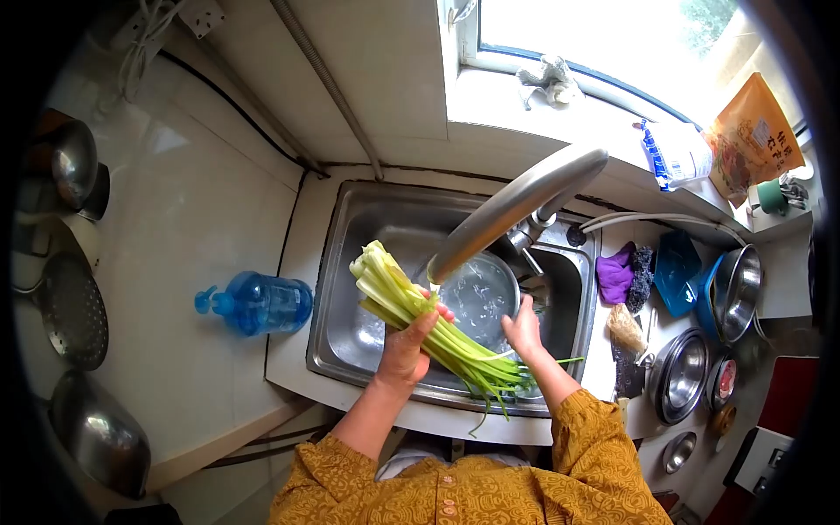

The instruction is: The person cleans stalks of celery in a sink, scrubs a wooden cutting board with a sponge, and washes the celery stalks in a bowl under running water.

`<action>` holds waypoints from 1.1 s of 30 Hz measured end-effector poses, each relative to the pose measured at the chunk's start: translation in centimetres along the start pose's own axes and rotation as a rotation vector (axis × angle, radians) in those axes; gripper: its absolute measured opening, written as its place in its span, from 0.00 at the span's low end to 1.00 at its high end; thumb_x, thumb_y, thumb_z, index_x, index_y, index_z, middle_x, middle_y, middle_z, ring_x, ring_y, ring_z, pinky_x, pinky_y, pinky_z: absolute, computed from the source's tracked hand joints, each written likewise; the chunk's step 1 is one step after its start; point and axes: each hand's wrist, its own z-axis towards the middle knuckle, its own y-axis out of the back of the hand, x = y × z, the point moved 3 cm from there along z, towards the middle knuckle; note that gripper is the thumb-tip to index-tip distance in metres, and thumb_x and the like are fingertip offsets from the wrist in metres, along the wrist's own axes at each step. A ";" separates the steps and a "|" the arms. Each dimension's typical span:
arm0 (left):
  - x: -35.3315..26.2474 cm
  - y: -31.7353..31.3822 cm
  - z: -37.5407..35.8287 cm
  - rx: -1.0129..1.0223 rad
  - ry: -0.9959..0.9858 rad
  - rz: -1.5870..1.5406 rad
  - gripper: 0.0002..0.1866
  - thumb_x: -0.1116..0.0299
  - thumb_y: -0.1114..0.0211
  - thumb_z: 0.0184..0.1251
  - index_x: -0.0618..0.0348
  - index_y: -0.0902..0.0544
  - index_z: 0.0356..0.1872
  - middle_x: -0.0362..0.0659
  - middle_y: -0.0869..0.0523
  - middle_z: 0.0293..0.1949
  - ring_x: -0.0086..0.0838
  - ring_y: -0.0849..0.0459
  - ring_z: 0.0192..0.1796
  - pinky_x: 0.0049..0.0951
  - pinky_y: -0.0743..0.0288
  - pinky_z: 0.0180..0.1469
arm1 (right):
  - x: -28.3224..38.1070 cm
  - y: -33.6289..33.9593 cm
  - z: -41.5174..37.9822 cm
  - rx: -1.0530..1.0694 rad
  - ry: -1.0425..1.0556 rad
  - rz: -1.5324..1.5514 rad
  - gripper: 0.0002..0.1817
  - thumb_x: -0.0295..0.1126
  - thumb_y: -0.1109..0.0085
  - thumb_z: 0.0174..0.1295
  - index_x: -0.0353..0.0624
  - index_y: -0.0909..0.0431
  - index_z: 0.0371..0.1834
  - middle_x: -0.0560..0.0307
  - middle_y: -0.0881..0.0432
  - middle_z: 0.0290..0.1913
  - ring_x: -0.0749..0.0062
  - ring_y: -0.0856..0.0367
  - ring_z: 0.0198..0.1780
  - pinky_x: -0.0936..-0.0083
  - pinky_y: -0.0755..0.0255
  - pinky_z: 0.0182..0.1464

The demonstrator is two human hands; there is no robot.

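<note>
A bunch of celery (455, 337) lies slantwise over the sink, pale stalk bases toward the upper left and thin green ends toward the lower right. My left hand (407, 346) is closed around its stalks, close under the faucet (525, 206). Behind the celery, a round metal bowl (479, 297) with rippling water sits in the steel sink (350, 236). My right hand (523, 328) is at the bowl's right rim and appears to grip it; some fingertips are hidden. The celery's lower part covers the front of the bowl.
Left of the sink lies a blue plastic bottle (262, 303). On the right are a purple cloth (616, 273), a blue container (678, 273) and stacked metal bowls (682, 376). Packets, including an orange bag (752, 140), stand on the windowsill. A perforated skimmer (75, 311) hangs far left.
</note>
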 end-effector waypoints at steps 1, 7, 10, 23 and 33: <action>0.0 0.0 0.0 0.008 -0.005 0.006 0.19 0.75 0.30 0.57 0.52 0.27 0.47 0.41 0.20 0.37 0.31 0.19 0.42 0.36 0.24 0.52 | 1.3 0.8 -0.1 -0.134 0.176 0.020 0.30 0.26 0.46 0.52 0.34 0.40 0.60 0.30 0.20 0.41 0.37 0.20 0.44 0.53 0.28 0.49; 0.4 -0.2 0.5 0.032 -0.025 0.016 0.19 0.74 0.30 0.57 0.51 0.27 0.47 0.41 0.20 0.38 0.31 0.19 0.42 0.36 0.24 0.52 | 9.2 1.8 0.5 -0.100 0.460 -0.215 0.29 0.25 0.45 0.50 0.37 0.33 0.60 0.35 0.20 0.32 0.41 0.20 0.35 0.53 0.26 0.40; 0.4 0.0 0.2 0.013 0.002 0.017 0.20 0.73 0.30 0.57 0.51 0.28 0.48 0.41 0.20 0.38 0.31 0.19 0.42 0.36 0.24 0.52 | 11.1 1.8 -0.9 -0.064 0.699 -0.377 0.28 0.24 0.46 0.50 0.41 0.33 0.60 0.46 0.18 0.31 0.49 0.18 0.31 0.60 0.25 0.33; -0.2 0.0 0.1 0.014 0.018 -0.032 0.19 0.75 0.31 0.57 0.51 0.26 0.48 0.41 0.20 0.38 0.32 0.18 0.43 0.36 0.23 0.51 | 15.2 3.4 -2.0 -0.219 0.868 -0.003 0.26 0.20 0.45 0.46 0.49 0.24 0.53 0.50 0.20 0.31 0.52 0.21 0.28 0.65 0.25 0.34; 1.1 0.7 1.0 0.006 0.085 0.067 0.15 0.72 0.32 0.58 0.55 0.26 0.45 0.39 0.22 0.38 0.27 0.21 0.43 0.32 0.23 0.50 | -0.7 -2.5 2.9 0.116 -0.050 0.253 0.28 0.31 0.44 0.57 0.41 0.36 0.63 0.39 0.26 0.55 0.55 0.24 0.55 0.65 0.30 0.56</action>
